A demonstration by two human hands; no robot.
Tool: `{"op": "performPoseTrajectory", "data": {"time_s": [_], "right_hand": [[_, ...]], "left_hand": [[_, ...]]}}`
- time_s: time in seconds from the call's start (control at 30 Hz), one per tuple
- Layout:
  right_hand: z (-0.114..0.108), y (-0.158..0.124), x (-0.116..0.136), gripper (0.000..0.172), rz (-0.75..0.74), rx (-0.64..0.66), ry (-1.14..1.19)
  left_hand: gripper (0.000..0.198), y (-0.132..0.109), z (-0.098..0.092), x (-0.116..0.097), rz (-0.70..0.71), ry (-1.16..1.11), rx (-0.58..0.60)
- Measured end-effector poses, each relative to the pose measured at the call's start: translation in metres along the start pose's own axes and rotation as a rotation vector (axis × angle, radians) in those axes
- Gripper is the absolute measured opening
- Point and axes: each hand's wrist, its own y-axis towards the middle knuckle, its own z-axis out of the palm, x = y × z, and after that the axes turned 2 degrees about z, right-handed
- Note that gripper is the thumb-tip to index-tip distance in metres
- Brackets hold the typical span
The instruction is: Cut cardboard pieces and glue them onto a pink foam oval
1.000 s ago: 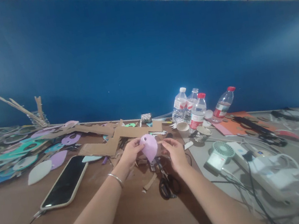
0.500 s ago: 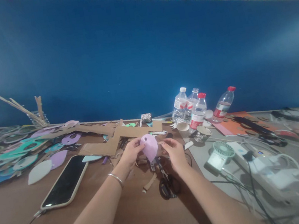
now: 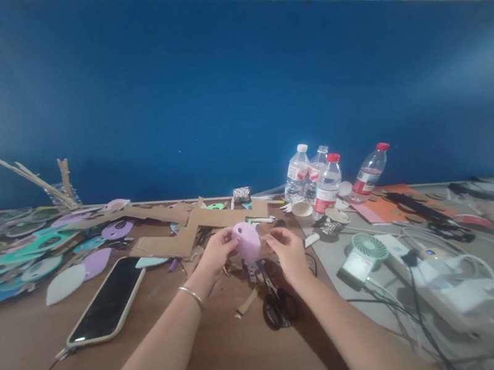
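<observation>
A light purple cut-out piece [image 3: 247, 242] with a small dark hole near its upper left is pinched at its left edge by my left hand [image 3: 217, 255], which wears a bracelet at the wrist. My right hand [image 3: 287, 252] is just right of the piece, thumb and fingertips pressed together; whatever it may hold is too small to name. Below both hands, black-handled scissors [image 3: 279, 308] lie on the brown table [image 3: 236, 355]. A thin cardboard strip [image 3: 247, 302] rests left of them. Behind the hands lies a stepped cardboard piece [image 3: 189, 232].
A phone [image 3: 108, 301] with a cable lies left, beside piled coloured cut-outs [image 3: 41, 246]. Plastic bottles [image 3: 327, 184] stand at the back right. A small green fan [image 3: 368, 253], a power strip [image 3: 425, 288] and tangled cables lie on the right. A blue partition [image 3: 213, 90] rises behind.
The purple piece has turned slightly between my hands, and its hole sits a little lower. My right hand's fingertips have shifted slightly; the objects on the table have not moved.
</observation>
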Motion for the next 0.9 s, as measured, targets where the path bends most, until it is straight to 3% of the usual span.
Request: {"op": "performPoseTrajectory", "data": {"time_s": [0.9], "right_hand": [[-0.0003,-0.0007,0.0022,0.025,-0.013,0.011,-0.018]], "left_hand": [[0.036,-0.0008,0.0012,-0.0009,-0.001,-0.021,-0.009]]}}
